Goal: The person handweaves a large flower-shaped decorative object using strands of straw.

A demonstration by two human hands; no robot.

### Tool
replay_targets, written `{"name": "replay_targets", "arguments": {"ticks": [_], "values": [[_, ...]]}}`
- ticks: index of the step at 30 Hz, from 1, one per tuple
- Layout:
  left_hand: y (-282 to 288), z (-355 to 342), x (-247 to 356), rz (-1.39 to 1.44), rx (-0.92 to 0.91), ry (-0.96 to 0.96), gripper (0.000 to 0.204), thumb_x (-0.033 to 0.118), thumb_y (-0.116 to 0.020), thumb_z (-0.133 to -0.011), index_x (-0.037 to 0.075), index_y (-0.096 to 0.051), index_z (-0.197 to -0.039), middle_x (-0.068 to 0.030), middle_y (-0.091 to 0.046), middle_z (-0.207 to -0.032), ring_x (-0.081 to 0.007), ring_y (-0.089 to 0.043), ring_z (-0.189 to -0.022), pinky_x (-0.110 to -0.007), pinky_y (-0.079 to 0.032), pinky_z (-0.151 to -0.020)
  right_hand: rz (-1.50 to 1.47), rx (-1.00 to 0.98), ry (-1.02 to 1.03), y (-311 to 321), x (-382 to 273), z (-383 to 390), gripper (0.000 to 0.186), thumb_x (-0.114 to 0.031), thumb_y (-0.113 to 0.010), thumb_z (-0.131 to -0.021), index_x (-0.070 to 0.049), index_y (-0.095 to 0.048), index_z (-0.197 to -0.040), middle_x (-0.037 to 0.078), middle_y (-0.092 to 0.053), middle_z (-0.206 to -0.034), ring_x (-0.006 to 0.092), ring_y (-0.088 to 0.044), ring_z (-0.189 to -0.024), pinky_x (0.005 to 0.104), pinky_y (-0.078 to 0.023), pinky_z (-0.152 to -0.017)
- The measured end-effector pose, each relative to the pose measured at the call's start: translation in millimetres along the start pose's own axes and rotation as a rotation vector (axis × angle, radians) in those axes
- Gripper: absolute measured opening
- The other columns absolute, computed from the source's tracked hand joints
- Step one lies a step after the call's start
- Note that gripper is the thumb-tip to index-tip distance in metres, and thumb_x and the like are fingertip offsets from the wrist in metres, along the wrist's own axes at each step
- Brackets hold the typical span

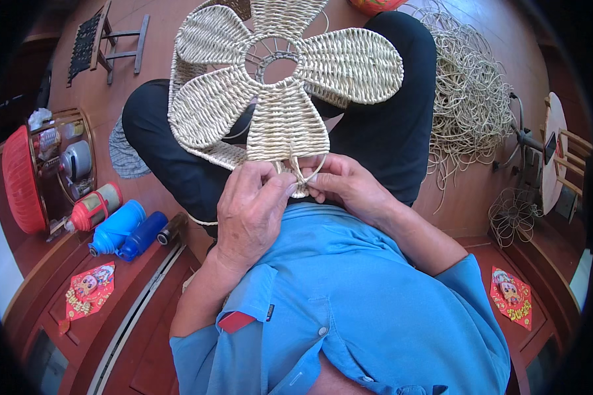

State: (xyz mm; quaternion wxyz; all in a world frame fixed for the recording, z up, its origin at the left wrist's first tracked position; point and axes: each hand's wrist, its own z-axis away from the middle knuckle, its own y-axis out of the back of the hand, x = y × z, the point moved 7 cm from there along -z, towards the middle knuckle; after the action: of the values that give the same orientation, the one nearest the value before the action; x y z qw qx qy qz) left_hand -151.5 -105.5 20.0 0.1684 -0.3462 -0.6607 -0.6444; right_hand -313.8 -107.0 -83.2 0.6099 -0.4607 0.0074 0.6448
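Straw-coloured woven cord forms a flower-shaped piece [288, 125], which rests across the lap over dark trousers [402, 125], its rounded petals spread about a ring-shaped centre with wires showing through it. At the lower end of the flower, nearest the body, the left hand [247, 204] is closed in a pinch, thumb and curled fingers gripping the edge just below the bottom petal. Just beside it, at the same end of the flower, the right hand [349, 187] has its thumb and forefinger drawn together on a thin cord strand [323, 162], which bows out in a small loop beside the petal; the other fingers curl beneath, and what they touch I cannot tell. Right of the flower, beyond the knee, lies a tangled heap of pale cord [468, 92], with a wire frame [512, 217] lower down and farther right. Well to the flower's left, a red basin [25, 178] stands tilted near a light blue flask [118, 227] and a dark blue flask [143, 236]. Above and left of the flower is a low stool [105, 46]. A blue shirt [375, 263] fills the space below the flower.
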Motion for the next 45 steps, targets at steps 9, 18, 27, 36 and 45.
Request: {"name": "replay_targets", "arguments": {"ticks": [9,18,27,36,45], "values": [[-0.5,-4.5,-0.3,-0.016,-0.137,0.004,0.020,-0.001,-0.078,-0.091,0.005,-0.076,-0.110,-0.0115,-0.062,-0.100,-0.0320,-0.065,-0.093,-0.042,-0.053,-0.080,-0.073,-0.141,-0.083,-3.7,8.4,-8.2,0.024,-0.029,-0.065,-0.114,-0.006,-0.071,-0.122,-0.008,-0.054,-0.092,0.0031,-0.047,-0.079,0.0220,-0.044,-0.071],[1.4,-9.7,-4.6,0.061,-0.178,0.052,0.017,0.000,-0.078,-0.092,0.004,-0.077,-0.108,-0.0110,-0.062,-0.098,-0.0312,-0.065,-0.092,-0.041,-0.053,-0.081,0.117,0.029,0.003,2.8,-1.2,34.7,0.021,-0.024,-0.070,-0.112,-0.004,-0.070,-0.118,-0.005,-0.062,-0.093,0.0025,-0.053,-0.079,0.0209,-0.046,-0.069],[-3.5,-19.3,13.6,0.062,-0.098,-0.052,0.024,0.002,-0.083,-0.086,0.008,-0.076,-0.108,-0.0100,-0.064,-0.094,-0.0309,-0.066,-0.088,-0.042,-0.053,-0.079,0.093,0.136,0.099,7.8,-1.1,39.5,0.022,-0.024,-0.072,-0.111,-0.003,-0.072,-0.118,-0.001,-0.070,-0.095,0.0031,-0.063,-0.083,0.0219,-0.056,-0.076],[-14.0,-19.8,19.0,-0.136,-0.115,0.015,0.027,0.002,-0.078,-0.073,0.008,-0.067,-0.097,-0.0091,-0.060,-0.093,-0.0321,-0.065,-0.090,-0.045,-0.050,-0.080,0.100,0.161,0.094,8.4,0.6,36.7,0.019,-0.022,-0.070,-0.112,-0.004,-0.072,-0.118,-0.001,-0.070,-0.096,0.0029,-0.063,-0.083,0.0222,-0.056,-0.076],[-15.4,-15.1,13.1,-0.213,-0.187,0.003,0.028,0.006,-0.076,-0.071,0.011,-0.066,-0.098,-0.0075,-0.056,-0.092,-0.0307,-0.060,-0.090,-0.044,-0.042,-0.082,0.199,0.211,0.175,6.1,-2.7,42.7,0.017,-0.018,-0.070,-0.111,-0.001,-0.072,-0.117,0.001,-0.071,-0.097,0.0048,-0.065,-0.084,0.0242,-0.057,-0.078]]}}
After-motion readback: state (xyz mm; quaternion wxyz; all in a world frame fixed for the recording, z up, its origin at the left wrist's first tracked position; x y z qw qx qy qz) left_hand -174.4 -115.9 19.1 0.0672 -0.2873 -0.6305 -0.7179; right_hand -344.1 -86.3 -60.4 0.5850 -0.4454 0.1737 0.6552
